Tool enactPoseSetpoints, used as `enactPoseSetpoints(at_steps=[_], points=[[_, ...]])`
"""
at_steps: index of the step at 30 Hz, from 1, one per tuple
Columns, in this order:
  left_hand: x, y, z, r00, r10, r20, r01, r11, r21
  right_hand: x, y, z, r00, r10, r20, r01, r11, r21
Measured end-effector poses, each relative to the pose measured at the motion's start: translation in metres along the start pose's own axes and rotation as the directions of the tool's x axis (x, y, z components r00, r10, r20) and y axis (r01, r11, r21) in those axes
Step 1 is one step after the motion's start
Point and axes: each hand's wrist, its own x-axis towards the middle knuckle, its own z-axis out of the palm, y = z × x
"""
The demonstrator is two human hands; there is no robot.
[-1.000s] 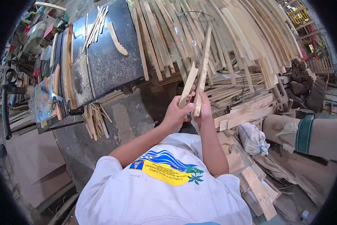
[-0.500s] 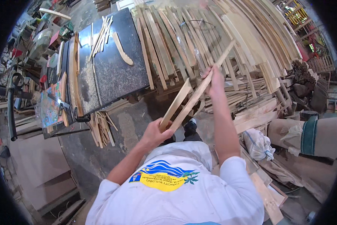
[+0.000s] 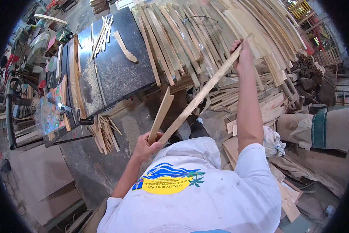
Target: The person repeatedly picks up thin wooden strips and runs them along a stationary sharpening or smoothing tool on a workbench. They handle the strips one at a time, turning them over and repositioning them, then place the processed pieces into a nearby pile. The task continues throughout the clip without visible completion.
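My left hand (image 3: 146, 147) is closed round the near ends of two pieces of wood in front of my body. One is a long, pale wooden strip (image 3: 205, 91) slanting away to the upper right. The other, a shorter wooden piece (image 3: 161, 113) with a notched far end, points away from me toward the black table. Near the long strip's far end, my right hand (image 3: 243, 57) grips it with the arm stretched out. The two pieces spread apart in a V from my left hand.
A black machine table (image 3: 120, 77) strewn with sawdust stands at the left, bearing thin sticks (image 3: 103, 35) and a curved wooden piece (image 3: 124, 47). Rows of long boards (image 3: 174, 42) lie ahead. Offcuts (image 3: 104, 136) lean below the table; a white sack (image 3: 273, 141) sits at right.
My right hand has moved outward to the upper right, along with the long strip's far end. My left hand has drawn down and left, and the two pieces now spread wider apart.
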Motion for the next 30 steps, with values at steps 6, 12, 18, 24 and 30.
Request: enactPoseSetpoints(at_steps=[6, 12, 18, 24, 30], points=[[0.039, 0.009, 0.025, 0.989, 0.146, 0.027, -0.143, 0.986, -0.088, -0.095, 0.044, 0.001, 0.99, 0.126, 0.066, -0.109, 0.971, -0.211], [0.088, 0.033, 0.069, 0.99, 0.134, 0.034, -0.13, 0.986, -0.102, -0.187, 0.071, -0.012, 0.946, 0.218, 0.239, -0.164, 0.96, -0.227], [0.115, 0.042, 0.113, 0.984, 0.171, 0.04, -0.162, 0.971, -0.176, -0.208, 0.051, -0.029, 0.889, 0.301, 0.345, -0.222, 0.942, -0.251], [0.096, 0.059, 0.14, 0.991, 0.128, -0.027, -0.127, 0.889, -0.44, -0.181, 0.023, -0.017, 0.814, 0.37, 0.448, -0.269, 0.924, -0.273], [0.068, 0.046, 0.116, 0.981, 0.186, -0.05, -0.189, 0.879, -0.437, -0.168, 0.06, 0.016, 0.831, 0.216, 0.512, -0.197, 0.976, -0.093]])
